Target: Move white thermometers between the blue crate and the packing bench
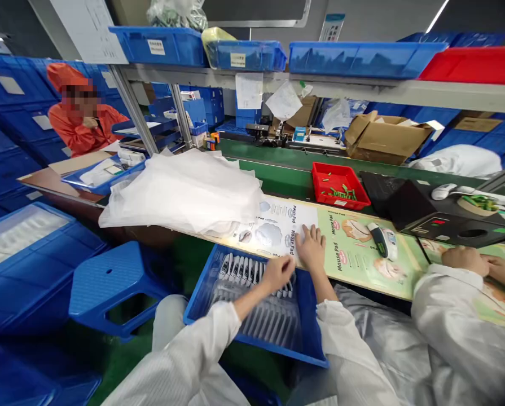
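Observation:
My left hand (279,273) is over the upper edge of a blue tray (314,316), its fingers curled together; anything inside them is too small to make out. Rows of white devices (239,269) lie in the tray under my left forearm. My right hand (311,246) rests with spread fingers on the printed mouse pad sheet (273,228) and holds nothing. To its right, a white and dark handheld device (383,241) lies on the green part of the printed surface.
White foam sheets (184,192) are piled left of my hands. A red tray (340,186) with green pieces stands behind. A co-worker's hands (466,261) are at the right, beside a black box (442,217). A blue stool (108,276) stands left.

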The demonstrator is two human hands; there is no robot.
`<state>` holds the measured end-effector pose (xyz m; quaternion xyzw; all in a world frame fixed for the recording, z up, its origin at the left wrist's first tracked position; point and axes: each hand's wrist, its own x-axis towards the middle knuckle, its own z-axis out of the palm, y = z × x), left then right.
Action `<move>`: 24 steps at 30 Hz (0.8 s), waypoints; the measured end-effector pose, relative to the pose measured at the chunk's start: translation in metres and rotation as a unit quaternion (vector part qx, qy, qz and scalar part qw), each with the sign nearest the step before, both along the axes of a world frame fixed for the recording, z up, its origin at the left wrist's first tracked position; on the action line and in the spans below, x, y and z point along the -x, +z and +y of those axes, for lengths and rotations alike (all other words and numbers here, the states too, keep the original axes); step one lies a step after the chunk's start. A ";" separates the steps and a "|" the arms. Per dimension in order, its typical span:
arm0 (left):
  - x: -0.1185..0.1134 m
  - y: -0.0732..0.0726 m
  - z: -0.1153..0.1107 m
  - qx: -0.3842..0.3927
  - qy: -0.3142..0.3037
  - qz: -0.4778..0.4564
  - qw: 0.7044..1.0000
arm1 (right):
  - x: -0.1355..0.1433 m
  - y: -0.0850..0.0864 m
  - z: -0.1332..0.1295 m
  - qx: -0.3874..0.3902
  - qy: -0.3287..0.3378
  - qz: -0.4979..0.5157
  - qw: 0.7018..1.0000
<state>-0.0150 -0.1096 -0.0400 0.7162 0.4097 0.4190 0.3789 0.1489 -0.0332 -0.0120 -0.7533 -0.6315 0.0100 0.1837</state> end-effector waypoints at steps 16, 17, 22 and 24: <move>0.162 -0.213 0.064 0.313 0.219 0.335 0.861 | -0.009 0.003 0.008 -0.022 -0.018 0.000 1.000; 0.159 -0.222 0.060 0.318 0.216 0.344 0.856 | -0.010 0.003 0.008 -0.023 -0.018 -0.001 1.000; 0.153 -0.246 0.049 0.354 0.224 0.361 0.833 | -0.010 0.003 0.008 -0.028 -0.018 -0.002 0.999; 0.155 -0.247 0.049 0.368 0.231 0.358 0.827 | -0.009 0.004 0.007 -0.027 -0.019 0.001 0.999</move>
